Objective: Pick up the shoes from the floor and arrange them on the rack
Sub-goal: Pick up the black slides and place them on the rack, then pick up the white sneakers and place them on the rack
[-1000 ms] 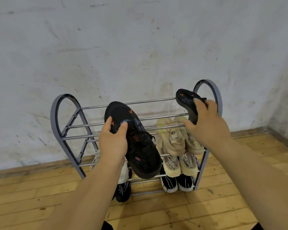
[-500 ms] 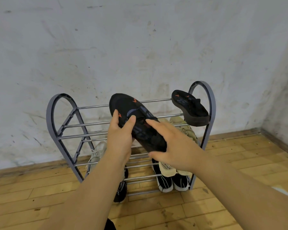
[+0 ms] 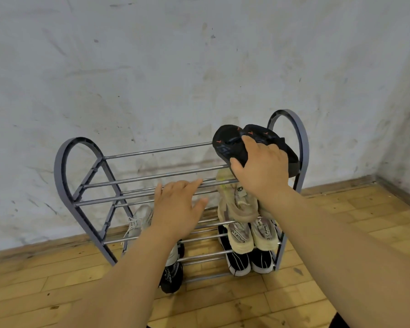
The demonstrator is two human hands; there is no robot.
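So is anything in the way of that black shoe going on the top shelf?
Nothing visible is. The right hand grips the black shoe at the top bars, beside the other black shoe at the rack's right end.

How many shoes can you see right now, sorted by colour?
black shoes with orange marks: 2
beige shoes: 3
black-and-white shoes: 2
light grey shoe: 1
black shoe with white lettering: 1
Total: 9 in view; others may be hidden.
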